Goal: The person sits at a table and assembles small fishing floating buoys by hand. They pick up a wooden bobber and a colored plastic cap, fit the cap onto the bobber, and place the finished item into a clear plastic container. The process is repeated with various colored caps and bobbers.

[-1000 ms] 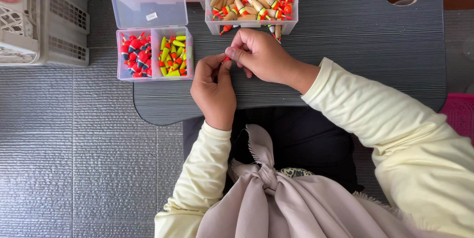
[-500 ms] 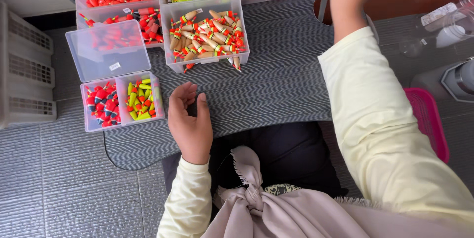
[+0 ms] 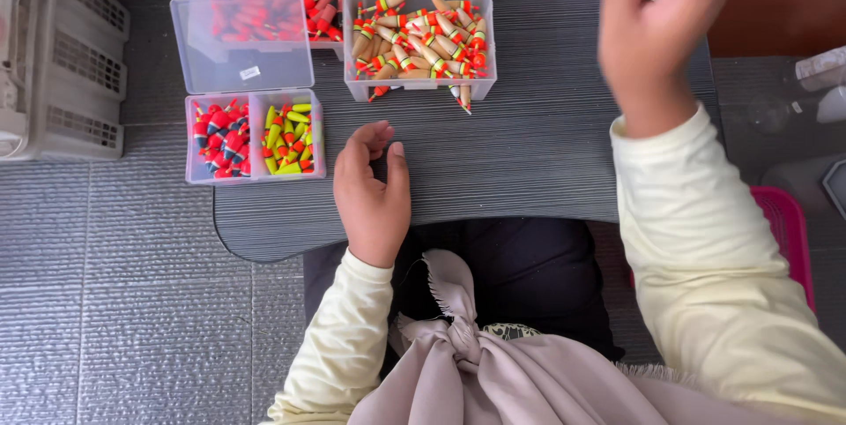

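On the dark ribbed table (image 3: pixel 546 152), left hand (image 3: pixel 372 196) rests palm-down near the front edge, fingers loosely curled and holding nothing, just right of one small clear box (image 3: pixel 254 136) with two compartments: red-and-blue floats left, yellow-green ones right, lid standing open behind. Right hand (image 3: pixel 659 24) is raised and blurred above the far edge; cannot tell its grip. One clear tray of tan floats (image 3: pixel 418 37) sits between the hands, three floats spilled at its front; at least four more bins line the back.

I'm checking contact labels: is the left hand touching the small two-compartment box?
Apart. The head view shows a strip of bare grey table between the left hand and the small two-compartment box.
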